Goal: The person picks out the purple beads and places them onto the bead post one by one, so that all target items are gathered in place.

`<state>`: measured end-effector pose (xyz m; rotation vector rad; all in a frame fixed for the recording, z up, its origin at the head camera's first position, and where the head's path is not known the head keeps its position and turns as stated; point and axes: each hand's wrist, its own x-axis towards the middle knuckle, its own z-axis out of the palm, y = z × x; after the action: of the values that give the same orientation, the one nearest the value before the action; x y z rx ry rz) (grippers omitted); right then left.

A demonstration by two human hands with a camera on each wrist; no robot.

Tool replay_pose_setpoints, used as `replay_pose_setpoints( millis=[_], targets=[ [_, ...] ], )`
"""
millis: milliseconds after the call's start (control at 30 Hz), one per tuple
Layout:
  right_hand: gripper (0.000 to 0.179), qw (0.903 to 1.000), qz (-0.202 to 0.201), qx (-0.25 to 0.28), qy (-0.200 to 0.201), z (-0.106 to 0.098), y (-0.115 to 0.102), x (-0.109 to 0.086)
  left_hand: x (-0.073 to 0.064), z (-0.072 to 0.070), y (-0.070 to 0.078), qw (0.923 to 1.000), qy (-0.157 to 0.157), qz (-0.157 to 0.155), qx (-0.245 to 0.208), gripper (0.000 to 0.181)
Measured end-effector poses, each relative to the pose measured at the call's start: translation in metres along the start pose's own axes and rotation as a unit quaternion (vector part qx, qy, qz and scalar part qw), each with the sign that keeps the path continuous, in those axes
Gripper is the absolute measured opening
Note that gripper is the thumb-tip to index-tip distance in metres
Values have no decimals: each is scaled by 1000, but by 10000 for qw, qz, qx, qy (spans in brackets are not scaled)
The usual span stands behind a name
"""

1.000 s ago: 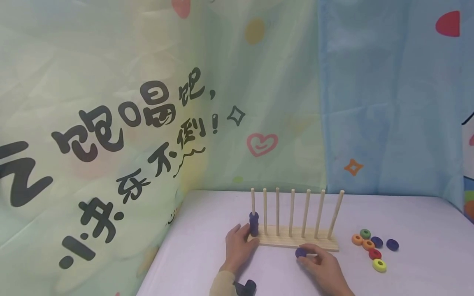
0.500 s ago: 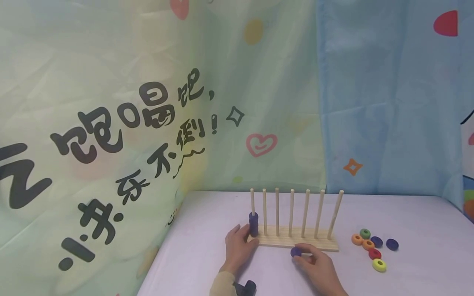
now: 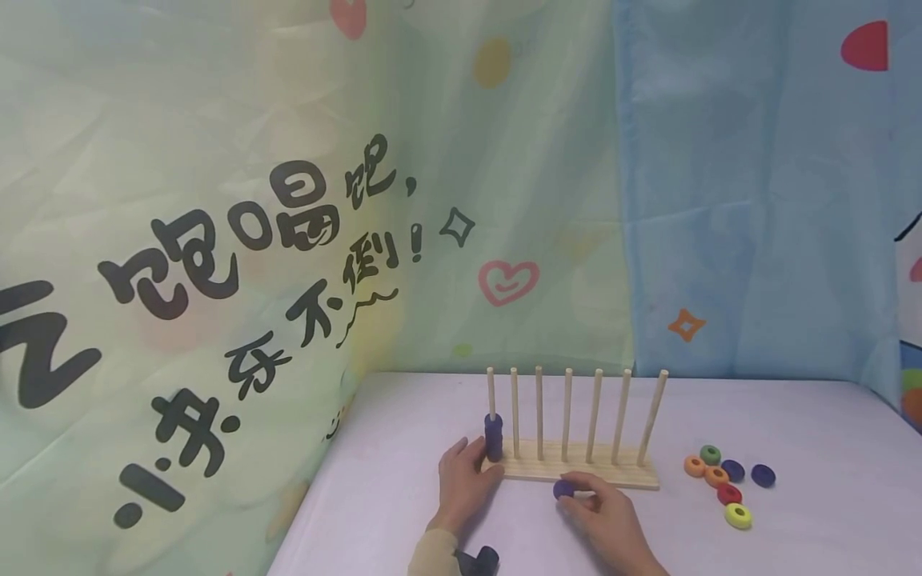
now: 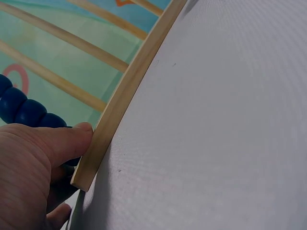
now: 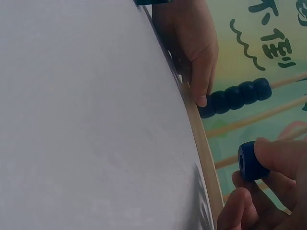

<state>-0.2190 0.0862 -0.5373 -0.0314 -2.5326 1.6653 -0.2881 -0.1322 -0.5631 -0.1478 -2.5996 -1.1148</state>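
A wooden peg rack (image 3: 533, 464) with a row of upright pegs stands on the table, its leftmost peg threaded with a stack of dark blue beads (image 3: 493, 438). My left hand (image 3: 461, 486) grips the left end of the rack's base, thumb on the front edge beside the lowest bead, as the left wrist view shows. Between thumb and fingertips my right hand (image 3: 608, 516) pinches a single blue bead (image 5: 253, 161), its hole showing in the right wrist view. That bead is in front of the base, apart from the pegs.
To the right of the rack lie loose beads: a green bead (image 3: 710, 455), two orange beads, a red bead (image 3: 729, 494), a yellow bead (image 3: 738, 516) and two blue ones. A printed cloth (image 3: 504, 200) hangs behind the white table (image 3: 389, 448).
My right hand has moved left along the front of the base, carrying the pinched blue bead. The left hand keeps its place at the rack's end.
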Motion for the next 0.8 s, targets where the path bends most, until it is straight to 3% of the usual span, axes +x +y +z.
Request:
replay_pose_setpoints(
  millis=[300, 467, 800],
  targets=[
    [31, 9959, -733, -532, 81, 9, -10, 13, -1, 1, -1, 10000, 27, -56, 1, 47],
    [32, 9943, -972, -404, 155, 14, -14, 17, -1, 2, -1, 10000, 63, -17, 45, 47],
    [31, 9958, -868, -294, 67, 19, -24, 19, -1, 0, -3, 9999, 22, -100, -16, 48]
  ],
)
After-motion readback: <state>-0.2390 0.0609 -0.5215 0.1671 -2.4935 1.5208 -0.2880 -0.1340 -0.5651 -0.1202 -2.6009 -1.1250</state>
